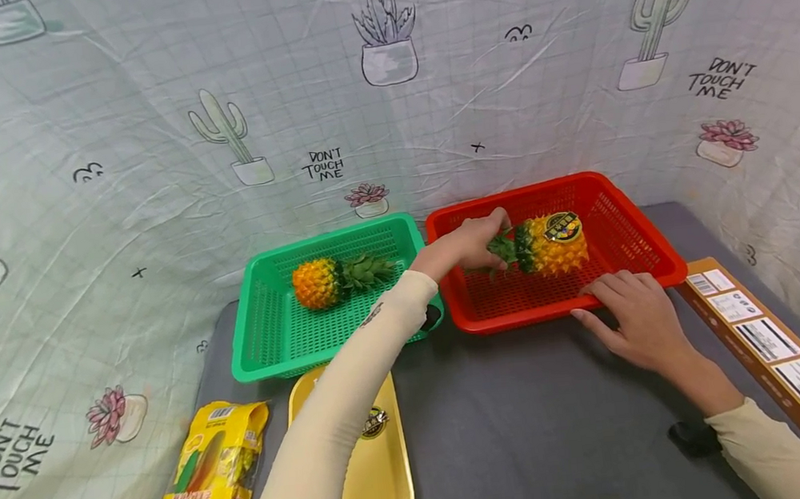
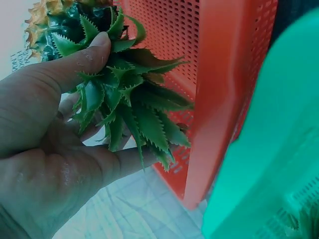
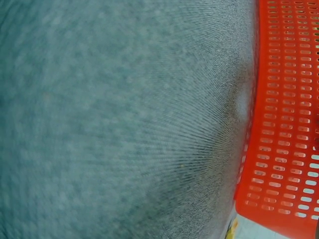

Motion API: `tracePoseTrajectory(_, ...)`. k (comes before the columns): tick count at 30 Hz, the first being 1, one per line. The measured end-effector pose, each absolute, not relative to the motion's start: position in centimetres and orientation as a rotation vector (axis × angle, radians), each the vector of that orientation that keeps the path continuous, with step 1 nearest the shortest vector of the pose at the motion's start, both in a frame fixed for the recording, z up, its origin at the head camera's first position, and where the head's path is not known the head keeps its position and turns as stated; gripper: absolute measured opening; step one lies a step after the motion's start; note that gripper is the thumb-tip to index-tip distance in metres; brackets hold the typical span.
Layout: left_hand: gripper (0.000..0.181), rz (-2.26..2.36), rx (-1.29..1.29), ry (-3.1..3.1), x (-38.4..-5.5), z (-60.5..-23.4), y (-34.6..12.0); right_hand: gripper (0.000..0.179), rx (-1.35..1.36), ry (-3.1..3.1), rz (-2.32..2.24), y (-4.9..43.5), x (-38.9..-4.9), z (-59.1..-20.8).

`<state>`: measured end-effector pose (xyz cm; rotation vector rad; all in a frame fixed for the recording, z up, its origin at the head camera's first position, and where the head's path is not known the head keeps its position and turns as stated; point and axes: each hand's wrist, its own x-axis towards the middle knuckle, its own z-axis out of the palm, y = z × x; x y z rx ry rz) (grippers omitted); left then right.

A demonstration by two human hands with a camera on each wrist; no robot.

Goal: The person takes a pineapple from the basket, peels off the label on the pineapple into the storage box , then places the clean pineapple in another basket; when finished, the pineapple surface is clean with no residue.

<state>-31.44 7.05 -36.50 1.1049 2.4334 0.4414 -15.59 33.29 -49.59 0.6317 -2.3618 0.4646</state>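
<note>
Your left hand (image 1: 477, 244) pinches the leafy crown (image 2: 147, 112) of a pineapple (image 1: 553, 249) inside the red basket (image 1: 508, 322).
The pineapple lies sideways, crown toward your left, a round label (image 1: 562, 227) facing up; whether it touches the basket's floor is hard to tell. Your right hand (image 1: 640, 321) rests at the near rim, fingers relaxed, thumb spread apart. A second pineapple (image 1: 317, 284) lies in the green basket (image 1: 250, 312) to the left.

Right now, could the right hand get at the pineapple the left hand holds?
Probably yes: the right hand is at the near rim of the red basket, the pineapple looks unblocked, and the left hand grips its leaves.
</note>
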Motion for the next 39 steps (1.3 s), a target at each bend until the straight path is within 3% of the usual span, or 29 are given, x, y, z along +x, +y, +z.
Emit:
tracePoseTrajectory(18,0.057,0.520,1.154,2.449,-28.9,-33.7,3.7,0.035,0.620,-2.398,0.451,32.9,-15.3,-49.2)
tracePoseTrajectory(39,0.058,0.608,1.283,2.487,-22.2,-32.4,-0.2,0.045,0.614,-2.395,0.446,32.7,-15.1,-48.9)
